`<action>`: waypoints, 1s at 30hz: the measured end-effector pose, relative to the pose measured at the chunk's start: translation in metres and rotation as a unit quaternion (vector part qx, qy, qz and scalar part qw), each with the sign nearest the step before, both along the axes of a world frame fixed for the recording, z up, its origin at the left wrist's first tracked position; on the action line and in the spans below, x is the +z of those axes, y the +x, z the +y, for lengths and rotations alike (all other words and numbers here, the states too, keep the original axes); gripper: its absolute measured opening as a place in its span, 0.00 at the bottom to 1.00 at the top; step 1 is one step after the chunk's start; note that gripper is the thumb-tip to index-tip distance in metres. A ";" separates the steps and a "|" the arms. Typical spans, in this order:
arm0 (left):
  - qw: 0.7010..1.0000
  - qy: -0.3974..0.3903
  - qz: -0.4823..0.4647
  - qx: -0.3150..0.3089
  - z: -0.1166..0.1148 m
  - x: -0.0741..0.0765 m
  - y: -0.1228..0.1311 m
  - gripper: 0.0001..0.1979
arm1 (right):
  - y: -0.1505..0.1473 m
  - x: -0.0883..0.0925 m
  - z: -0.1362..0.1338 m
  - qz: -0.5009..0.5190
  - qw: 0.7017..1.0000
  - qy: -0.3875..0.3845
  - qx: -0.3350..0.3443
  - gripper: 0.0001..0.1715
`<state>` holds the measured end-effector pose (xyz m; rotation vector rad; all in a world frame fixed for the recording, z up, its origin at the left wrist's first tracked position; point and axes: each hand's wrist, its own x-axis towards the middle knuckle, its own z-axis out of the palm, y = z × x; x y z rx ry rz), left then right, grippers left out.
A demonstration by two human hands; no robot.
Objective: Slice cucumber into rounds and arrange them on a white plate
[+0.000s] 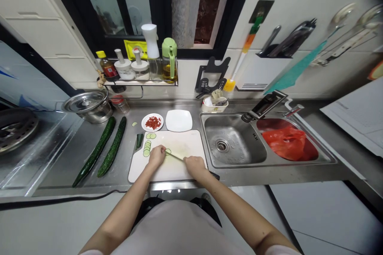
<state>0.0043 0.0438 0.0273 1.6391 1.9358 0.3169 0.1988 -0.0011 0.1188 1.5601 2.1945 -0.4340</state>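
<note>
My right hand (195,166) grips a knife, its thin blade (177,156) pointing left across the white cutting board (176,173). A black handle end (214,175) shows beyond the wrist at the board's right edge. My left hand (157,156) is closed in a pinch at a pale green cucumber slice (168,151), which touches the blade near its tip. Left of that hand, several cucumber slices (147,148) lie overlapped in a column, with two more slices (151,136) above them. Dark green cucumber pieces (139,141) rest at the board's upper left corner.
Two whole cucumbers (113,147) lie to the left, below a lidded steel pot (89,105). Behind the board are a plate of chopped red bits (153,122) and a white square plate (178,120). The double sink (233,139) is at right, a red bag (285,142) in its far basin.
</note>
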 end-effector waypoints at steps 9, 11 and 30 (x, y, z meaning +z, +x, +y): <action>1.000 0.010 -0.002 0.000 -0.003 0.002 0.001 0.13 | 0.002 -0.006 -0.004 0.003 1.000 0.015 -0.007 0.19; 1.000 0.010 -0.004 0.001 -0.003 0.001 0.001 0.13 | 0.003 -0.007 -0.006 0.005 1.000 0.019 -0.011 0.19; 0.996 -0.009 -0.061 0.067 0.002 -0.004 0.001 0.06 | 0.051 -0.027 -0.030 0.074 0.982 0.010 -0.174 0.20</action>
